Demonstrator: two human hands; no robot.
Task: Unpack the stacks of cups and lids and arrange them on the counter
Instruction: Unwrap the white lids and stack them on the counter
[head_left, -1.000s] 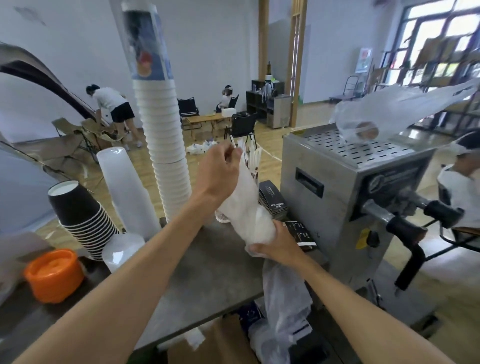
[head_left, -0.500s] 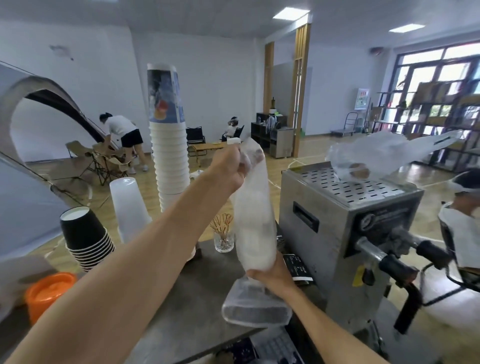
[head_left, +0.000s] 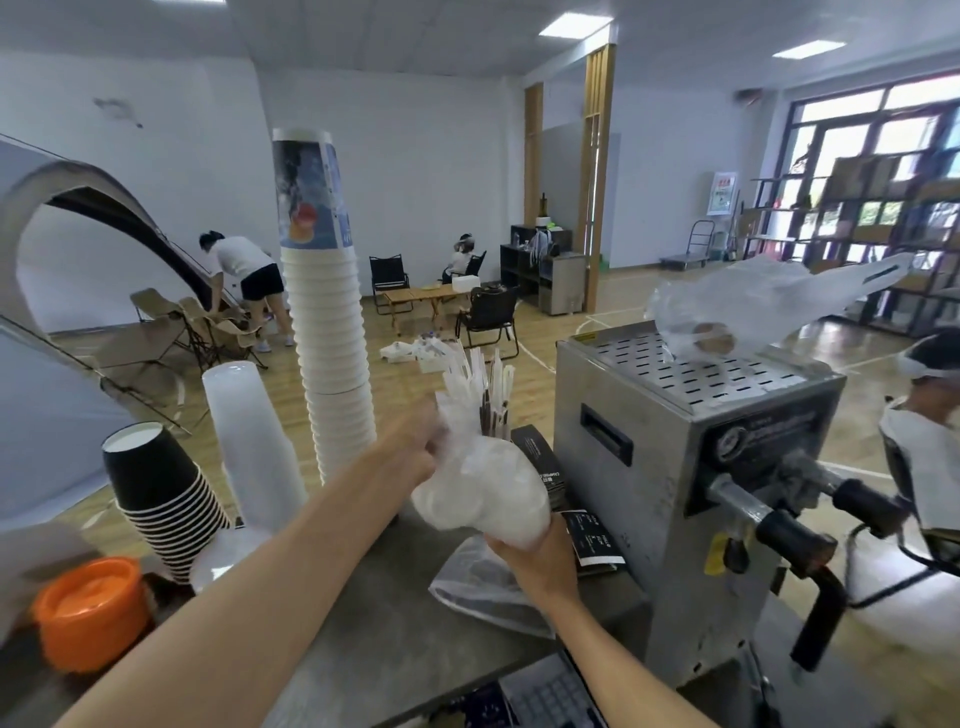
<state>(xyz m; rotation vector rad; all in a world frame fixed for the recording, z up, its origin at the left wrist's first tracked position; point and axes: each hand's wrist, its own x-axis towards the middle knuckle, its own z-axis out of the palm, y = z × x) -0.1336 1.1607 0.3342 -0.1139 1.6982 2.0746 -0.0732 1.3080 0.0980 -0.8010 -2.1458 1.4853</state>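
Note:
A stack of white lids in a clear plastic sleeve is held above the grey counter. My left hand pinches the bunched top of the sleeve. My right hand grips the stack's lower end from underneath. Loose empty sleeve plastic trails onto the counter below. To the left stand a tall stack of white paper cups with a printed one on top, a leaning stack of translucent cups and a tilted stack of black cups.
A steel machine with black handles fills the counter's right side, an empty plastic bag on top. An orange lidded tub sits at far left. Straws and black boxes stand behind the lids. People and chairs occupy the room beyond.
The sleeve of lids has dropped from upright and chest-high to a lower, tilted position. My left hand came down with its top. The camera tilted up slightly.

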